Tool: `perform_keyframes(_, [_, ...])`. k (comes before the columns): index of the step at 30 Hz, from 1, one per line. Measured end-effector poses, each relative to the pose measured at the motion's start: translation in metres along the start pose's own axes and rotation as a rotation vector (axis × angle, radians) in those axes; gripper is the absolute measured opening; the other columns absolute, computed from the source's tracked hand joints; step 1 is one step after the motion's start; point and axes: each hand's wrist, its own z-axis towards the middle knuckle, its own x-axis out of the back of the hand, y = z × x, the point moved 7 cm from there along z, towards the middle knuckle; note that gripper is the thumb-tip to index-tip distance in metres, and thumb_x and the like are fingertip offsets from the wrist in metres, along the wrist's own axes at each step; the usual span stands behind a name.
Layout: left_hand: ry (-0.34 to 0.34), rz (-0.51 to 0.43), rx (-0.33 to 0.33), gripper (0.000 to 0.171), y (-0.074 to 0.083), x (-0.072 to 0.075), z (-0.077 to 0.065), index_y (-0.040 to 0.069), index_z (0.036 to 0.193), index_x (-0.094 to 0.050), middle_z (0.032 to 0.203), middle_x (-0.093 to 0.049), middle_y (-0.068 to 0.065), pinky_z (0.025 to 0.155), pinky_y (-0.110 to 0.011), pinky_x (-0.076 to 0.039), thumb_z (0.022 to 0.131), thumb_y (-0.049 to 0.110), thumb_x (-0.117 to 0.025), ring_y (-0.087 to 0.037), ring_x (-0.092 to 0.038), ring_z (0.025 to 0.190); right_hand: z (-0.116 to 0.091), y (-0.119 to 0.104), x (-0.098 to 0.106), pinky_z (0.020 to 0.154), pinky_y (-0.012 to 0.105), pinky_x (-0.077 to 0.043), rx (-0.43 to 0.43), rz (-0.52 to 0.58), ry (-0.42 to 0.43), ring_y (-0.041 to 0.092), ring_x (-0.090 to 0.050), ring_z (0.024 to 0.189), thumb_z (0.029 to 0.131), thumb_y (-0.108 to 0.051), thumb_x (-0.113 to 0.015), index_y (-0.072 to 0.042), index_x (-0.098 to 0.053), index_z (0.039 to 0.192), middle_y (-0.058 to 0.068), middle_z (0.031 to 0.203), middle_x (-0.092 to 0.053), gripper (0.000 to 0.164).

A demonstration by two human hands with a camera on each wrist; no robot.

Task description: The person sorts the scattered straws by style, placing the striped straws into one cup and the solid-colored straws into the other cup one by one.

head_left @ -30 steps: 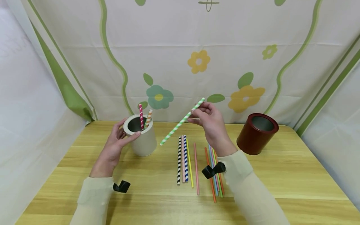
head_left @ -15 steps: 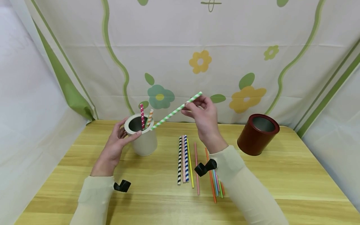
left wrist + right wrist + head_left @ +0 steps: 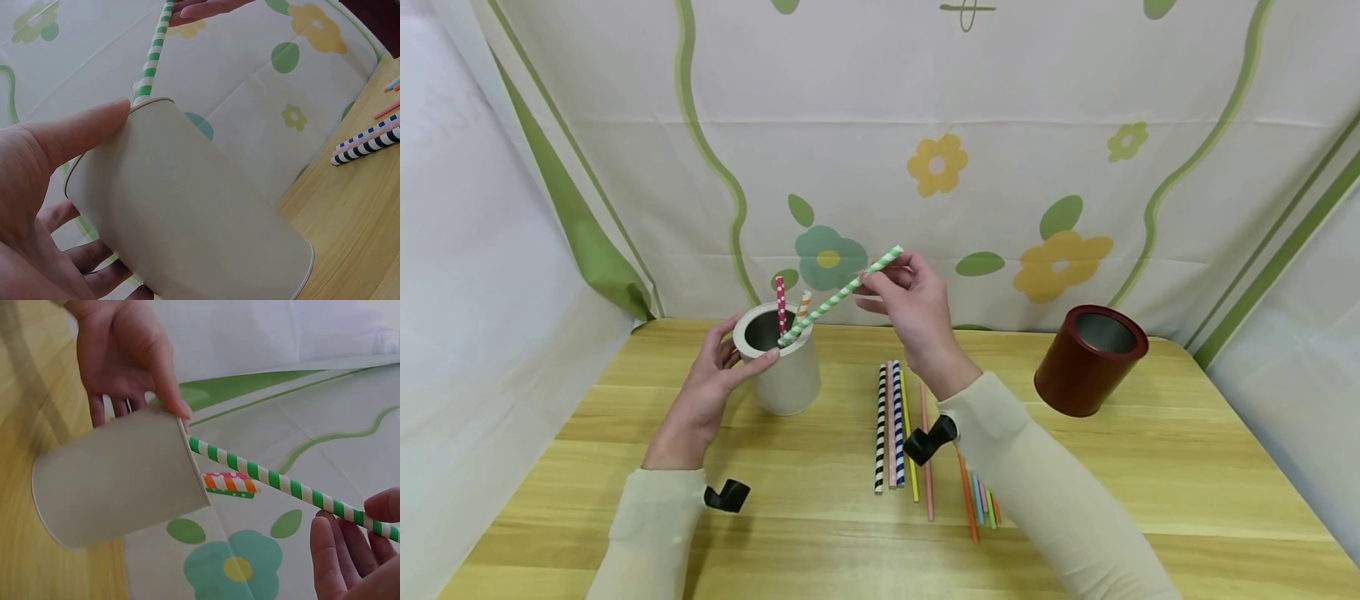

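Note:
A white can [image 3: 786,390] stands on the table at the left in the head view. My left hand [image 3: 703,396] grips it from the left, thumb at the rim and fingers behind the wall. Between thumb and fingers, my right hand [image 3: 917,312] pinches the upper part of a green-and-white striped paper straw [image 3: 835,298]. That straw slants down leftward, its lower end at the can's mouth. A pink dotted straw [image 3: 780,302] and an orange-striped straw [image 3: 804,302] stand in the can. A green dotted straw [image 3: 240,494] beside them shows in the right wrist view.
Right of the can lie several straws, among them a black-striped straw [image 3: 880,433], a blue-striped straw [image 3: 898,433] and a pink straw [image 3: 928,492]. My right forearm partly covers others, such as an orange straw [image 3: 968,500]. A dark red can [image 3: 1078,375] stands at the right.
My right hand has moved left with the green-striped straw, bringing its lower end from above the table to the white can's mouth. My left hand keeps its grip there.

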Motion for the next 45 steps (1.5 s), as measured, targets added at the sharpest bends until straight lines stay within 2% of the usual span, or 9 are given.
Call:
perform_keyframes(5, [-0.001, 0.001, 0.000, 0.088, 0.000, -0.001, 0.000, 0.032, 0.151, -0.021, 0.157, -0.028, -0.005, 0.116, -0.054, -0.012, 0.084, 0.027, -0.078, -0.024, -0.022, 0.144, 0.000, 0.007, -0.004, 0.083, 0.041, -0.057, -0.092, 0.018, -0.053, 0.032, -0.069, 0.098, 0.091, -0.010, -0.066, -0.008, -0.057, 0.100, 0.018, 0.107, -0.069, 0.013])
perform_keyframes(11, [0.002, 0.004, -0.003, 0.087, 0.000, -0.001, 0.000, 0.033, 0.151, -0.022, 0.157, -0.028, -0.005, 0.116, -0.054, -0.013, 0.084, 0.028, -0.078, -0.025, -0.022, 0.144, 0.000, 0.009, -0.010, 0.086, 0.039, -0.056, -0.148, -0.022, -0.127, 0.030, -0.069, 0.100, 0.091, -0.011, -0.066, -0.007, -0.059, 0.103, 0.018, 0.112, -0.069, 0.014])
perform_keyframes(19, [0.003, 0.013, 0.000, 0.089, 0.001, 0.000, -0.001, 0.032, 0.152, -0.019, 0.158, -0.026, -0.006, 0.116, -0.054, -0.013, 0.084, 0.027, -0.077, -0.026, -0.019, 0.145, 0.004, 0.012, -0.015, 0.089, 0.040, -0.055, -0.222, -0.034, -0.211, 0.034, -0.067, 0.106, 0.091, -0.011, -0.067, -0.004, -0.060, 0.104, 0.021, 0.117, -0.067, 0.016])
perform_keyframes(30, [0.007, 0.006, 0.003, 0.089, 0.004, -0.001, -0.003, 0.031, 0.152, -0.019, 0.158, -0.025, -0.006, 0.116, -0.053, -0.014, 0.085, 0.026, -0.076, -0.026, -0.019, 0.145, 0.013, 0.015, -0.023, 0.094, 0.042, -0.052, -0.344, -0.156, -0.359, 0.029, -0.068, 0.104, 0.088, -0.006, -0.069, -0.001, -0.064, 0.101, 0.015, 0.110, -0.071, 0.015])
perform_keyframes(38, [0.008, -0.001, 0.002, 0.088, 0.005, 0.001, -0.005, 0.031, 0.152, -0.019, 0.158, -0.025, -0.006, 0.116, -0.052, -0.013, 0.085, 0.026, -0.076, -0.025, -0.019, 0.145, 0.018, 0.019, -0.032, 0.098, 0.045, -0.049, -0.445, -0.212, -0.424, 0.031, -0.068, 0.105, 0.088, -0.007, -0.070, -0.001, -0.066, 0.109, 0.015, 0.108, -0.071, 0.022])
perform_keyframes(45, [0.009, -0.002, 0.003, 0.088, 0.004, 0.001, -0.006, 0.031, 0.152, -0.019, 0.158, -0.025, -0.006, 0.116, -0.052, -0.014, 0.085, 0.026, -0.076, -0.025, -0.019, 0.145, 0.019, 0.027, -0.042, 0.091, 0.041, -0.054, -0.460, -0.260, -0.456, 0.032, -0.068, 0.105, 0.087, -0.004, -0.070, -0.001, -0.066, 0.109, 0.015, 0.108, -0.071, 0.022])
